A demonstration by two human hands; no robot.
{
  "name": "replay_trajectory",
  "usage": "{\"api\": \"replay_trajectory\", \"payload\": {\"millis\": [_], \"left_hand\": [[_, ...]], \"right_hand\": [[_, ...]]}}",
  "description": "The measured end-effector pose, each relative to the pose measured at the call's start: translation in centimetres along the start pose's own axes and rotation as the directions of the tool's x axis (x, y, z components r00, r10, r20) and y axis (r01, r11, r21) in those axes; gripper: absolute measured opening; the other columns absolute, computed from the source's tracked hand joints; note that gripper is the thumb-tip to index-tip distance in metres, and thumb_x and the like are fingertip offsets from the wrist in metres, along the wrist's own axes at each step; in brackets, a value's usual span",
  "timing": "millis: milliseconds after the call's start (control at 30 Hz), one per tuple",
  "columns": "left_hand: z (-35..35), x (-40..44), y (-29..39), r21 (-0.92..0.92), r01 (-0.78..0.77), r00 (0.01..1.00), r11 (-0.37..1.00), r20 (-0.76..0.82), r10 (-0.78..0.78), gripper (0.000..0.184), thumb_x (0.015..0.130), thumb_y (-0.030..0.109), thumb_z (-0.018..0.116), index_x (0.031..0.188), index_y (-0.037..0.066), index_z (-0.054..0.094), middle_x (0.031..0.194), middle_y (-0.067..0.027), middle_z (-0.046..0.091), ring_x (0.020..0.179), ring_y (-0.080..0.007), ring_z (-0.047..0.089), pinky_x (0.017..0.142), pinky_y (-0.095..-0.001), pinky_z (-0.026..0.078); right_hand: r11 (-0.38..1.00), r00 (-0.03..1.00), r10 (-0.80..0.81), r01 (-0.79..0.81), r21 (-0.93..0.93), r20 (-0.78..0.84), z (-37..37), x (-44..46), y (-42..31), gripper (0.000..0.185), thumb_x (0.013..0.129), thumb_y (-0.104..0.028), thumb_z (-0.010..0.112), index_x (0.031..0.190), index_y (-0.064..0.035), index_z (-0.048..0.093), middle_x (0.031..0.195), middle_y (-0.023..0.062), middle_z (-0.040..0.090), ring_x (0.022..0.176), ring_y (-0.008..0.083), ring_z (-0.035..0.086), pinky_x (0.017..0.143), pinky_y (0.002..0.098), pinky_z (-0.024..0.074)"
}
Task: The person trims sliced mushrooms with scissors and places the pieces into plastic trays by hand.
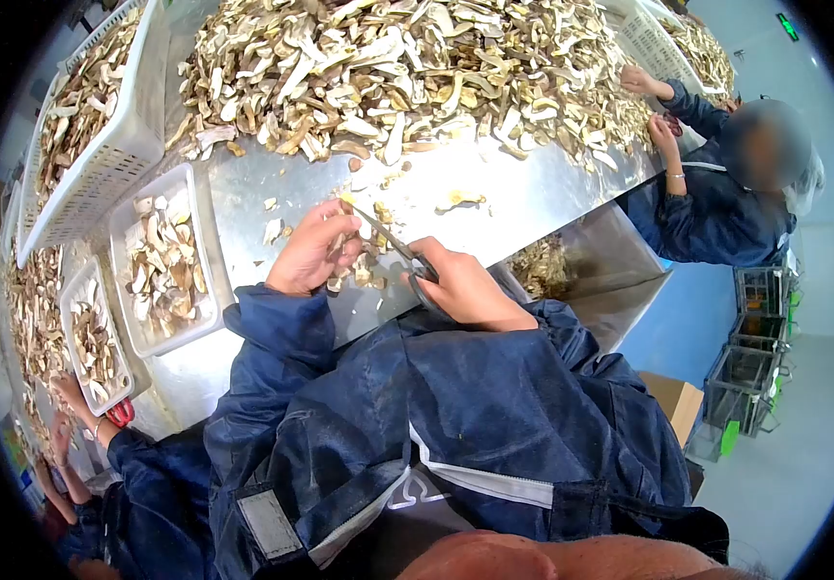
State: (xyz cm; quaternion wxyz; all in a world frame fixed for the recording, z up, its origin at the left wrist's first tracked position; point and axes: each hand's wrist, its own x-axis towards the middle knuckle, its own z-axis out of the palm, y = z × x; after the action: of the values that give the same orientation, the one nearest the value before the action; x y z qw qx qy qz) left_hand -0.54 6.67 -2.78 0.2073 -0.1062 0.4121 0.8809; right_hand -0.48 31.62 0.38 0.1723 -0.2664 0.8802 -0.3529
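My right hand point(470, 288) is wrapped round the dark handles of a pair of scissors point(390, 237). Their blades point up and left, towards my left hand point(316, 247). Between its thumb and fingers my left hand pinches a small yellowish mushroom piece point(347, 197), right at the scissor tips. Most of that piece is hidden by the fingers. Small mushroom scraps point(366, 269) lie on the metal table point(272, 184) below the blades. A larger pale slice point(460, 199) lies to their right.
A big heap of dried mushroom slices point(407, 77) covers the table's far side. White trays point(214, 280) point(127, 387) and a tall white basket point(98, 198) with slices stand left. An open bin point(620, 280) is below the table's right edge. Co-workers' hands point(666, 145) point(73, 396) are on both sides.
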Motion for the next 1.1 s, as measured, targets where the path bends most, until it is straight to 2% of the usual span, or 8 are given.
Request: {"api": "replay_trajectory", "payload": {"millis": [233,433,567,633,733,833,967,1100], "left_hand": [[-0.6,0.7,-0.3,-0.050,0.062,0.998,0.997,-0.004,-0.062,0.013,0.092,0.011,0.059,0.104,0.007,0.057,0.081,-0.0008,0.057,0.058,-0.0105,0.049,0.049,-0.0237,0.036],[-1.5,1.0,2.1,-0.182,-0.016,0.997,0.983,0.072,0.029,0.026,0.092,0.014,0.055,0.117,0.006,0.058,0.084,-0.0036,0.061,0.066,-0.0124,0.055,0.051,-0.0248,0.041],[0.7,2.8,4.6,0.039,-0.135,0.942,0.990,-0.304,0.140,0.024,0.095,0.021,0.059,0.116,0.008,0.056,0.084,-0.0045,0.064,0.069,-0.0134,0.060,0.050,-0.0247,0.043],[1.0,4.4,5.2,0.308,-0.153,0.924,0.939,-0.292,0.246,0.018,0.095,0.025,0.064,0.102,0.009,0.062,0.081,-0.0027,0.064,0.065,-0.0128,0.060,0.051,-0.0230,0.043],[-0.6,7.6,5.4,0.758,0.027,0.894,0.651,-0.310,0.324,0.019,0.089,0.027,0.071,0.090,0.008,0.067,0.072,-0.0036,0.066,0.062,-0.0167,0.062,0.054,-0.0276,0.046],[-0.7,8.6,4.2,0.997,0.041,0.821,0.065,-0.071,0.567,0.024,0.083,0.028,0.075,0.090,0.005,0.069,0.073,-0.0088,0.068,0.064,-0.0212,0.064,0.059,-0.0343,0.049],[-0.6,8.4,3.6,0.992,0.066,0.838,-0.103,0.001,0.546,0.025,0.080,0.026,0.076,0.085,0.003,0.068,0.073,-0.0100,0.067,0.065,-0.0212,0.065,0.060,-0.0352,0.049],[-1.3,8.2,4.1,0.903,0.013,0.863,0.429,-0.227,0.451,0.017,0.081,0.017,0.072,0.080,0.003,0.063,0.068,-0.0060,0.063,0.063,-0.0154,0.062,0.057,-0.0312,0.047]], "right_hand": [[0.999,0.999,0.014,-0.013,0.030,-0.047,0.1,-0.5,1.5,0.033,0.096,-0.026,0.066,0.118,-0.0039,0.055,0.076,0.0217,0.067,0.073,0.0396,0.068,0.063,0.0431,0.0508],[0.913,0.977,0.137,-0.061,0.403,-0.163,-0.3,0.5,3.5,0.037,0.098,-0.031,0.067,0.117,-0.0026,0.054,0.070,0.0082,0.064,0.062,0.0207,0.062,0.056,0.0343,0.0449],[0.679,0.971,0.218,-0.078,0.730,-0.099,0.0,1.3,4.7,0.035,0.098,-0.033,0.067,0.115,-0.0037,0.056,0.060,-0.0026,0.049,0.048,0.0069,0.044,0.045,0.0249,0.0329],[0.613,0.968,0.242,-0.101,0.784,-0.065,-0.5,1.3,4.3,0.033,0.099,-0.032,0.067,0.114,-0.0046,0.056,0.059,-0.0052,0.045,0.045,0.0041,0.039,0.043,0.0224,0.0291],[0.538,0.973,0.229,-0.097,0.837,-0.034,-1.2,1.1,4.6,0.033,0.099,-0.032,0.066,0.113,-0.0051,0.055,0.059,-0.0049,0.044,0.045,0.0048,0.040,0.043,0.0228,0.0295],[0.507,0.979,0.203,-0.084,0.858,-0.024,-1.4,1.0,4.9,0.032,0.099,-0.033,0.066,0.112,-0.0063,0.054,0.059,-0.0046,0.044,0.046,0.0050,0.040,0.043,0.0229,0.0296],[0.501,0.977,0.214,-0.125,0.856,0.017,-1.3,0.9,5.2,0.033,0.097,-0.032,0.069,0.114,-0.0078,0.055,0.064,-0.0051,0.045,0.049,0.0047,0.040,0.045,0.0233,0.0288],[0.499,0.981,0.192,-0.128,0.857,0.035,-1.5,1.1,5.5,0.034,0.096,-0.031,0.071,0.116,-0.0078,0.056,0.066,-0.0052,0.046,0.051,0.0047,0.041,0.046,0.0234,0.0291]]}}
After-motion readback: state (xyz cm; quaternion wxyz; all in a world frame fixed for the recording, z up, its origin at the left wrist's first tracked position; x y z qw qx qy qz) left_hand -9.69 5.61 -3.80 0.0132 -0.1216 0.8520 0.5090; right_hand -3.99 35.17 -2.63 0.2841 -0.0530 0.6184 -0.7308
